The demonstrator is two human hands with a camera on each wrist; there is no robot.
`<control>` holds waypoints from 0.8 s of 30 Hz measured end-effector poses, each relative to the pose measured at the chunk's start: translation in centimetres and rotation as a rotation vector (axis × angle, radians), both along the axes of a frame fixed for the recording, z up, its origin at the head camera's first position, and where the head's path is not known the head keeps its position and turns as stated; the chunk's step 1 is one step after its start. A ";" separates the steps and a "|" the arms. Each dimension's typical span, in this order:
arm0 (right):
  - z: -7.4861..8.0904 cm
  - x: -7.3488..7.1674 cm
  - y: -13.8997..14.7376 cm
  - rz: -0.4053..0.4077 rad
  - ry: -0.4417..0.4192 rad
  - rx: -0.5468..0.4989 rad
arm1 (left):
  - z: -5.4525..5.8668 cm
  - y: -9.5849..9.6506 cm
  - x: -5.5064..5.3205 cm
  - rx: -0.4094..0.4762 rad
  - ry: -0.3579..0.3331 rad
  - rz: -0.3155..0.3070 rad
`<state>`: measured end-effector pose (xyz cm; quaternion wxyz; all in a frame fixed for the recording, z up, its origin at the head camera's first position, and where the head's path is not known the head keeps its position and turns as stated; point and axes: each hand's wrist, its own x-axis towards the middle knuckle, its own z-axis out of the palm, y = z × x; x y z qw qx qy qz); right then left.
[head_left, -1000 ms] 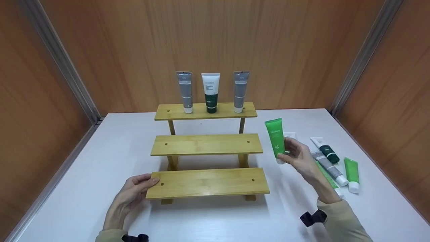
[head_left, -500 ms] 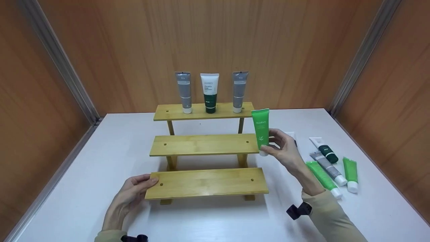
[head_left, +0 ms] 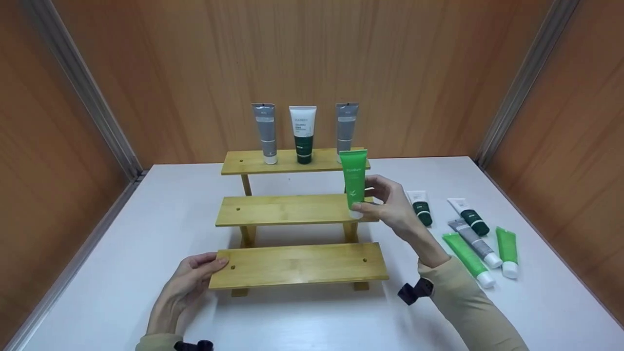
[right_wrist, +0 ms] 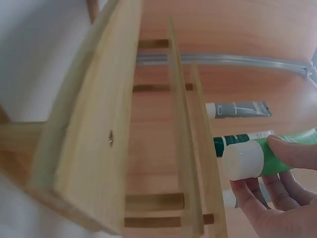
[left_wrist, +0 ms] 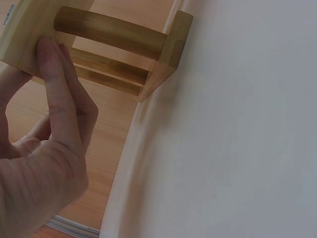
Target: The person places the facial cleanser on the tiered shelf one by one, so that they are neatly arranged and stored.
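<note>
A green tube (head_left: pixel 354 178) with a white cap is pinched upright, cap down, in my right hand (head_left: pixel 392 207), in front of the right end of the middle shelf. In the right wrist view its white cap (right_wrist: pixel 242 160) points toward the shelves. My left hand (head_left: pixel 192 278) grips the left end of the wooden three-tier stand's lowest shelf (head_left: pixel 298 265); the left wrist view has thumb and fingers on the board's edge (left_wrist: pixel 22 49). On the top shelf stand a grey tube (head_left: pixel 265 129), a white and dark-green tube (head_left: pixel 303 131) and another grey tube (head_left: pixel 346 124), partly covered by the green one.
Right of the stand, several tubes lie on the white table (head_left: pixel 161 209): white and dark-green ones (head_left: pixel 420 208), a grey one (head_left: pixel 475 242) and green ones (head_left: pixel 507 245). Wood-grain panels (head_left: pixel 302 58) enclose the back and sides.
My right hand has carried the green tube leftward and slightly up, from beside the stand to the middle shelf's right end. The left hand stays on the lowest shelf.
</note>
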<state>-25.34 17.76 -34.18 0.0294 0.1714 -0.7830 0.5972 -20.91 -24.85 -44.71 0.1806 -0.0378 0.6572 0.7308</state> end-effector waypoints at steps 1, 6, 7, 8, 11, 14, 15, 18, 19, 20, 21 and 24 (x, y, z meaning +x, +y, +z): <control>0.2 -0.1 -0.2 0.007 -0.003 0.001 | 0.0 0.0 0.0 0.001 -0.001 0.000; 1.0 -0.7 -1.4 0.033 -0.015 0.001 | 0.0 -0.1 0.1 0.014 0.000 -0.001; 1.1 -0.8 -1.7 0.037 -0.019 -0.001 | 0.0 -0.1 0.1 0.018 -0.002 0.001; 1.3 -0.9 -1.9 0.042 -0.023 0.000 | 0.0 -0.1 0.1 0.023 -0.001 -0.003; 1.5 -1.4 -2.7 0.051 -0.040 -0.001 | 0.0 -0.1 0.1 0.031 -0.005 0.003; 1.6 -1.8 -3.3 0.055 -0.048 0.009 | 0.0 -0.1 0.1 0.026 0.007 -0.010; 1.6 -2.0 -3.5 0.059 -0.046 0.010 | 0.0 0.0 0.0 0.021 0.007 -0.006; 1.7 -2.6 -4.2 0.078 -0.045 -0.018 | 0.0 -0.1 0.1 0.008 0.017 -0.013; 1.7 -2.7 -4.5 0.085 -0.048 -0.032 | 0.0 -0.1 0.1 0.007 0.017 -0.012; 1.7 -2.9 -4.7 0.093 -0.051 -0.046 | 0.0 -0.1 0.1 0.007 0.016 -0.011; 1.6 -3.1 -5.0 0.099 -0.053 -0.058 | 0.0 -0.1 0.1 0.010 0.016 -0.014; 1.4 -3.6 -5.8 0.104 -0.059 -0.078 | 0.1 -0.1 0.1 0.016 0.010 -0.015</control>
